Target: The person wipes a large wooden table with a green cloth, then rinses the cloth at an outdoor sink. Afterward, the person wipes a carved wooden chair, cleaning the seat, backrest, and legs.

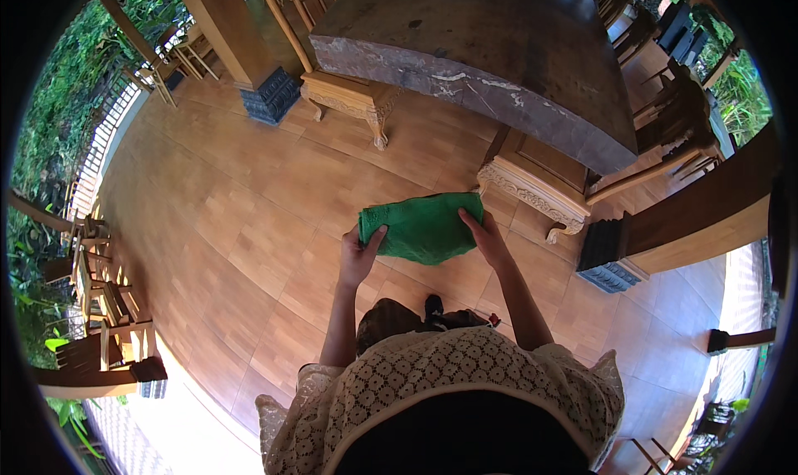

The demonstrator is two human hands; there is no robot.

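A folded green cloth [424, 228] is stretched between my two hands, out in front of my body and above the tiled floor. My left hand [359, 255] grips its left end, with the thumb lying on top. At the opposite end my right hand [488, 236] pinches the upper right corner, thumb on top and fingers hidden beneath. The cloth's lower edge sags a little between the hands.
A large dark stone-edged table [482, 59] stands ahead, with carved wooden chairs [540, 176] along its near side. Wooden pillars on dark carved bases [270, 95] rise at left and right. More chairs [108, 300] line the left side of the tiled floor [224, 209].
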